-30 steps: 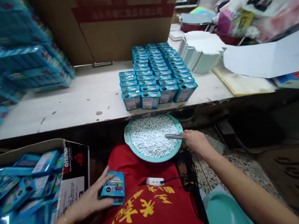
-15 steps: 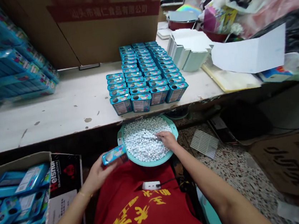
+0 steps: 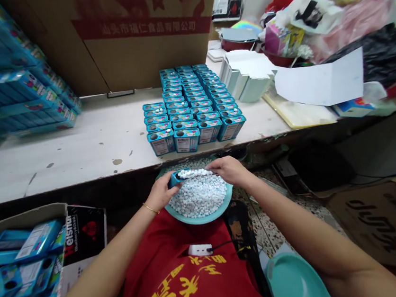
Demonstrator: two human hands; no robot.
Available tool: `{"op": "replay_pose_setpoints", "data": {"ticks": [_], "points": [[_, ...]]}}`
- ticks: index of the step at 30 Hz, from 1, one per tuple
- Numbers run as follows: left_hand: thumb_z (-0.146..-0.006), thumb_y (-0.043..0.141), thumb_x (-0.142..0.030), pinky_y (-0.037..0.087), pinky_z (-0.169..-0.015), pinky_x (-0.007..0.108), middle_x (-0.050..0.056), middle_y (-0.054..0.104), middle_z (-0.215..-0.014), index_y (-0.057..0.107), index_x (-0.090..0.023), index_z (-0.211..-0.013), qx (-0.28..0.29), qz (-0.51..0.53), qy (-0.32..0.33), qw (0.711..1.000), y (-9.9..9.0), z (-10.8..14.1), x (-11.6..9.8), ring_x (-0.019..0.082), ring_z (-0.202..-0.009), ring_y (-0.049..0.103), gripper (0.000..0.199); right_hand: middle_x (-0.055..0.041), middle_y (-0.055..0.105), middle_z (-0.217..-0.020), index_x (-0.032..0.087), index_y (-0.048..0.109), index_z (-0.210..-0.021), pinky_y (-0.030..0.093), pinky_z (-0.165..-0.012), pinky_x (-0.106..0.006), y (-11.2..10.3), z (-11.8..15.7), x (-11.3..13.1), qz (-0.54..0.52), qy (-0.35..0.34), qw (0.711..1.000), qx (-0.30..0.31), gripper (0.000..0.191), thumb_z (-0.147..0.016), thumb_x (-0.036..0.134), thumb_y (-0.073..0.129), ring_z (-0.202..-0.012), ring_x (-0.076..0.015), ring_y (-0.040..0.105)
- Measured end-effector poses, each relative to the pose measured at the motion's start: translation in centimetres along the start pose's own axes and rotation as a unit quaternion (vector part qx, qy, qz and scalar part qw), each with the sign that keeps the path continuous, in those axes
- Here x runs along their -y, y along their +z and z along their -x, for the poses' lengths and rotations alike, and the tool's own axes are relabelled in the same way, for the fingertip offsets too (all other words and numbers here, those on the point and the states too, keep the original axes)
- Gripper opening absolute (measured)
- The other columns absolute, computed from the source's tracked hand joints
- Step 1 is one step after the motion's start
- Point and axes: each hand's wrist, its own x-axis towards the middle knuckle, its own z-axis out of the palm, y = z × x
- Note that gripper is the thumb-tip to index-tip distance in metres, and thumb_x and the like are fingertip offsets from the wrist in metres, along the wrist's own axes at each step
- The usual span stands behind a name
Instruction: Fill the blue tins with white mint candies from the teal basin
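Over the turquoise basin (image 3: 227, 197) in my lap, my left hand (image 3: 162, 190) is wrapped round a small blue box (image 3: 175, 179), tilted with its opening to the right. My right hand (image 3: 229, 169) pinches a scoop, its shape mostly hidden beneath a heap of white candies (image 3: 195, 172). The heaped end meets the mouth of the blue box. Loose white candies (image 3: 198, 198) fill the basin below both hands. On the table ahead, rows of blue boxes (image 3: 187, 140) stand upright with round holes on top, a few candies lying on some.
A carton of loose blue boxes (image 3: 28, 263) is at lower left. Stacked blue packs (image 3: 17, 97) and a large cardboard box (image 3: 137, 55) stand at the back. White folded card (image 3: 250, 73) and plastic bags lie to the right. A turquoise lid-like piece (image 3: 295, 280) is at lower right.
My right hand has lifted a scoopful of candies out of the basin. My left hand has brought the blue box rightward over the basin and tipped its opening toward the scoop.
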Motion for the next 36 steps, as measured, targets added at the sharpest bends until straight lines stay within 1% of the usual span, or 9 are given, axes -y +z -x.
{"op": "replay_pose_setpoints", "data": {"ticks": [5,11,14,17,21,25,27,30,36], "points": [[-0.070,0.055,-0.031,0.037,-0.091,0.033,0.005,0.059,-0.108,0.053,-0.021,-0.112,0.001,-0.069,0.010,0.998,0.8,-0.1,-0.1,0.022,-0.100,0.051,0.043,-0.0038,0.068,-0.085,0.026,0.069,-0.085,0.042,-0.071,-0.028,-2.1,-0.4,4.2,0.194,0.007,0.979,0.067,0.028,-0.071,0.016,0.047,-0.083,-0.0192,0.060],[-0.068,0.056,-0.028,0.037,-0.092,0.036,0.007,0.059,-0.110,0.053,-0.019,-0.112,-0.009,-0.044,0.017,0.999,1.3,0.1,0.2,0.023,-0.102,0.051,0.045,-0.0112,0.066,-0.079,0.016,0.067,-0.086,0.042,-0.072,-0.034,-2.9,-0.7,8.0,0.250,-0.020,0.966,0.063,0.026,-0.072,0.012,0.045,-0.081,-0.0226,0.061],[-0.068,0.057,-0.029,0.038,-0.092,0.036,0.006,0.059,-0.108,0.054,-0.018,-0.110,-0.019,0.011,0.006,1.000,0.7,0.4,0.1,0.022,-0.100,0.052,0.043,-0.0085,0.065,-0.080,0.019,0.066,-0.087,0.041,-0.073,-0.031,-3.6,0.0,6.9,0.255,-0.010,0.965,0.059,0.026,-0.074,0.013,0.044,-0.081,-0.0204,0.060],[-0.067,0.061,-0.035,0.041,-0.090,0.037,0.007,0.061,-0.103,0.054,-0.016,-0.107,-0.036,0.136,-0.046,0.989,0.0,1.0,0.6,0.023,-0.097,0.055,0.045,-0.0056,0.065,-0.086,0.025,0.065,-0.088,0.041,-0.071,-0.029,-3.4,1.8,2.6,0.249,0.031,0.966,0.068,0.028,-0.078,0.018,0.041,-0.083,-0.0191,0.059],[-0.066,0.063,-0.041,0.049,-0.079,0.038,0.008,0.062,-0.103,0.051,-0.016,-0.106,-0.063,0.390,-0.174,0.902,0.8,1.6,2.5,0.023,-0.092,0.059,0.048,-0.0054,0.064,-0.093,0.027,0.062,-0.098,0.040,-0.068,-0.027,0.9,4.2,-3.7,0.254,0.087,0.960,0.083,0.032,-0.083,0.018,0.035,-0.085,-0.0184,0.059],[-0.066,0.065,-0.039,0.052,-0.075,0.037,0.007,0.062,-0.102,0.051,-0.020,-0.100,-0.081,0.495,-0.236,0.832,3.8,1.1,3.7,0.021,-0.087,0.062,0.042,-0.0060,0.062,-0.098,0.025,0.057,-0.109,0.040,-0.073,-0.025,8.3,3.5,-5.2,0.211,0.095,0.970,0.078,0.035,-0.084,0.017,0.034,-0.091,-0.0170,0.056],[-0.067,0.064,-0.039,0.053,-0.074,0.037,0.007,0.062,-0.102,0.050,-0.020,-0.099,-0.087,0.511,-0.245,0.819,5.3,0.6,3.7,0.021,-0.087,0.062,0.039,-0.0045,0.062,-0.103,0.026,0.055,-0.112,0.040,-0.076,-0.025,11.2,2.3,-4.7,0.160,0.098,0.981,0.046,0.037,-0.083,0.016,0.034,-0.096,-0.0167,0.055],[-0.068,0.063,-0.040,0.053,-0.072,0.038,0.006,0.062,-0.099,0.048,-0.021,-0.098,-0.081,0.520,-0.252,0.812,6.5,0.1,3.0,0.020,-0.086,0.062,0.038,-0.0005,0.062,-0.106,0.029,0.057,-0.111,0.041,-0.079,-0.025,13.3,0.8,-4.5,0.083,0.101,0.991,0.000,0.037,-0.084,0.017,0.035,-0.098,-0.0163,0.054],[-0.069,0.062,-0.039,0.050,-0.078,0.040,0.005,0.062,-0.100,0.048,-0.021,-0.101,-0.052,0.528,-0.211,0.821,4.4,0.7,1.7,0.021,-0.088,0.061,0.040,0.0014,0.065,-0.102,0.028,0.063,-0.101,0.043,-0.080,-0.026,12.6,0.6,-6.0,-0.029,0.091,0.994,-0.048,0.028,-0.083,0.024,0.042,-0.095,-0.0151,0.057]]}}
